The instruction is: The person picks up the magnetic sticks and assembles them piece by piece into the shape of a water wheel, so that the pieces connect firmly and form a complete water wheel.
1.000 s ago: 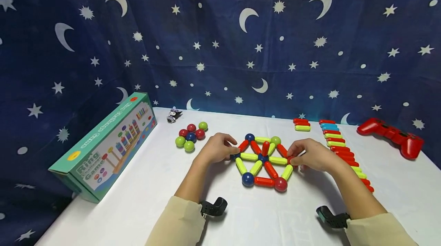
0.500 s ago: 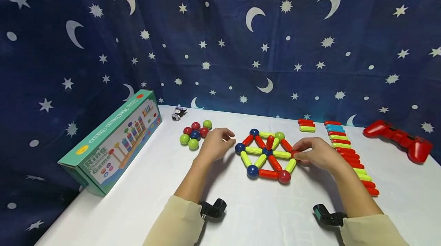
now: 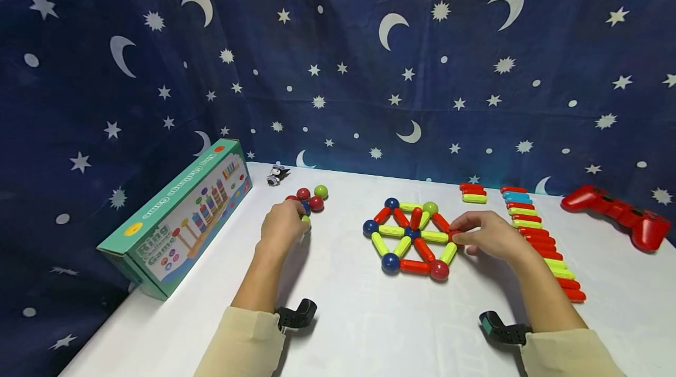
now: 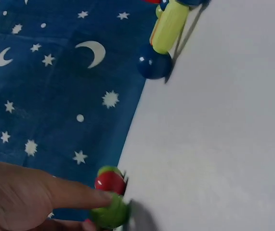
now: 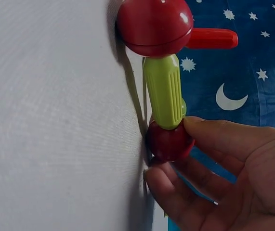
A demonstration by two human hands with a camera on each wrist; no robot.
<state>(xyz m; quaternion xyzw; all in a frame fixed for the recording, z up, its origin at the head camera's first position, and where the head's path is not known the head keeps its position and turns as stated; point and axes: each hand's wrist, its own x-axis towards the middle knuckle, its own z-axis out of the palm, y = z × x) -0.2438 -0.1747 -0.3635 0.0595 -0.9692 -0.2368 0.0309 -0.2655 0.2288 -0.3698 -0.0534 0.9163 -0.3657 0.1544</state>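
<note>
At the loose ball cluster, my left hand [image 3: 281, 225] reaches down; in the left wrist view one of its digits touches a green ball [image 4: 111, 211]. Its other fingers are mostly hidden, so a grip there is unclear. My right hand [image 3: 488, 236] pinches a red ball [image 5: 170, 141] between thumb and fingers. That ball is the right corner of a flat six-sided frame of balls and rods. A yellow-green rod [image 5: 163, 91] runs from it to a larger-looking red ball [image 3: 439, 270]. At the frame's middle is a blue ball [image 3: 412, 234] with a red rod [image 3: 416, 217] standing on it.
Loose rods [image 3: 536, 239] lie in a column at the right, with a few more rods [image 3: 473, 192] behind. A red game controller [image 3: 615, 215] sits at the far right. To the left stand a green game box [image 3: 179, 218] and a small figurine [image 3: 277, 174].
My left hand has left the frame's blue corner ball and moved left to the loose balls. The right hand keeps to the red corner ball. The head view has shifted slightly.
</note>
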